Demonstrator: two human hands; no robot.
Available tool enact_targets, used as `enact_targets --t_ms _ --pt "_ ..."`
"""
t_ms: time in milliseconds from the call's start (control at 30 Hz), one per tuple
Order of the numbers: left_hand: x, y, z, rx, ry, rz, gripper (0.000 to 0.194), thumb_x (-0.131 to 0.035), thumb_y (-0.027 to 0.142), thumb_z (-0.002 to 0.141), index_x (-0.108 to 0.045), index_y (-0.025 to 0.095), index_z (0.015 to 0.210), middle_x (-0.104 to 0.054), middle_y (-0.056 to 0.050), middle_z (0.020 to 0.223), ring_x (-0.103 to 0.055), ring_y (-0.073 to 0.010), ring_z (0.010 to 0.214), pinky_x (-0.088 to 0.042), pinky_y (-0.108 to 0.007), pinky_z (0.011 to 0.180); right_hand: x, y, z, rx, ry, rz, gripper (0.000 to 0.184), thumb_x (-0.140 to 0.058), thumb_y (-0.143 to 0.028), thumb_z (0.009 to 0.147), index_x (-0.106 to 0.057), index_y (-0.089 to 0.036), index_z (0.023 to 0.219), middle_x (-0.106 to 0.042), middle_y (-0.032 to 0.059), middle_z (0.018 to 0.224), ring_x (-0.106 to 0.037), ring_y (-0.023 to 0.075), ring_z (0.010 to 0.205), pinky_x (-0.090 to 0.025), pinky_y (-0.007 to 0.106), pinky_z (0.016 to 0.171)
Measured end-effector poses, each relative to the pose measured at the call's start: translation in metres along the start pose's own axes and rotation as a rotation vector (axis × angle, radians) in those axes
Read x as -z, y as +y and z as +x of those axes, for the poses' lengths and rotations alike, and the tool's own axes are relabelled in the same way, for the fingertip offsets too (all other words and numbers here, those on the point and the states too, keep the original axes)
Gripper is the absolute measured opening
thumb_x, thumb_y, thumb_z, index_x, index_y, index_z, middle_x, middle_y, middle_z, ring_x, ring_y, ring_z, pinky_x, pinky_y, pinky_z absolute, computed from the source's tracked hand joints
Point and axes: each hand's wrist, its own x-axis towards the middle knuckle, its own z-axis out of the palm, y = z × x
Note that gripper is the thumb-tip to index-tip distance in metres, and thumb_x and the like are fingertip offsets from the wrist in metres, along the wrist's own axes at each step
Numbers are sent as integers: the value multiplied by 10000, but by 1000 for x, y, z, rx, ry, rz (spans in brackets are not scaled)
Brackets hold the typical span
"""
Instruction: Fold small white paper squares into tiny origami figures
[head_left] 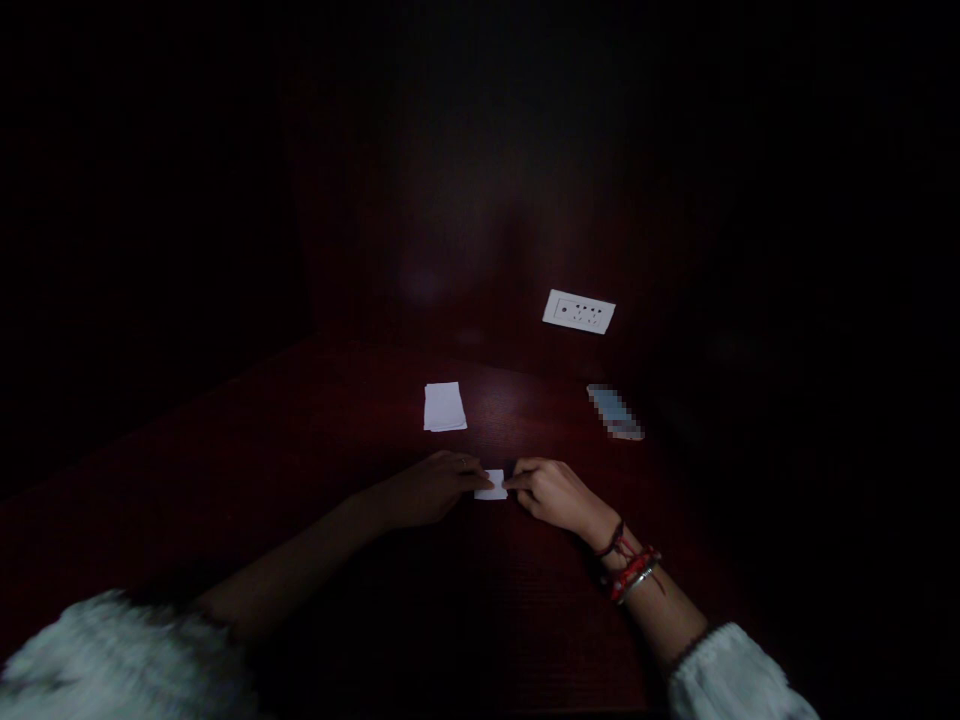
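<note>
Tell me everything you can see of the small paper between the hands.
The small paper is white, roughly rectangular, with no visible marks. It looks flat, at or just above the dark red table; I can't tell whether it's folded. The left hand's fingers overlap its left side; the right hand's fingertips are at its right edge.

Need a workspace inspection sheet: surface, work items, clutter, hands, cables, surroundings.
Surface: dark red tabletop, dimly lit.
Work items: small white paper between the hands; white sheet stack beyond, edges slightly uneven.
Clutter: phone-like object, pixelated, right of the stack.
Hands: left hand touches the paper's left side; right hand at its right edge. Exact grip unclear.
Cables: nothing seen.
Surroundings: white socket panel on dark wall; sides too dark to tell.
</note>
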Motion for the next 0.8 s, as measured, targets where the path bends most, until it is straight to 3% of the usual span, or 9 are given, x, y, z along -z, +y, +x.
enact_targets --t_ms 400,667,800 --pt "5 -1 -5 53 -125 29 617 -322 -41 695 -277 321 1194 -342 26 1251 -225 -192 1174 -217 -444 897 -4 4 -2 56 9 16 377 -367 -132 770 -468 -287 1098 -510 7 877 -487 95 760 -347 196 688" --pt "2 -1 -5 58 -147 73 628 -313 -41 696 -221 295 1218 -317 14 1267 -200 -174 1183 -216 -402 907 -3 3 -3 52 -1 1 389 -379 -137 762 -450 -276 1118 -491 11 882 -474 91 741 -343 194 682" --pt "0 -1 -3 64 -150 108 546 -325 17 746 -248 296 1209 -340 6 1253 -215 -184 1177 -228 -405 891 -1 1 -2 53 -16 5 386 -384 -133 758 -461 -278 1106 -491 6 851 -469 86 711 -339 191 662"
